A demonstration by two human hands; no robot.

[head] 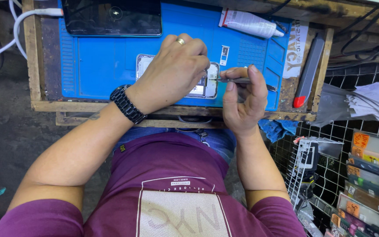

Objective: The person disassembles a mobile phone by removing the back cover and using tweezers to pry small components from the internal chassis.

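- Your left hand [172, 70] presses flat over the opened phone [209, 85], fingers curled down on its frame — pinning it so it can't slide on the blue mat [97, 61].
- Your right hand [242, 98] pinches a thin metal tool [237, 80], tip laid level at the phone's right edge.
- The phone lies mid-mat, near the desk [66, 106] front edge — close to you.
- A second phone [110, 17] rests at the mat's far edge.

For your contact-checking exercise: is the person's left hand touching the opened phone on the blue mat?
Touching. The head view shows the left hand pressed down over the opened phone on the blue mat, fingers covering its middle with no gap.
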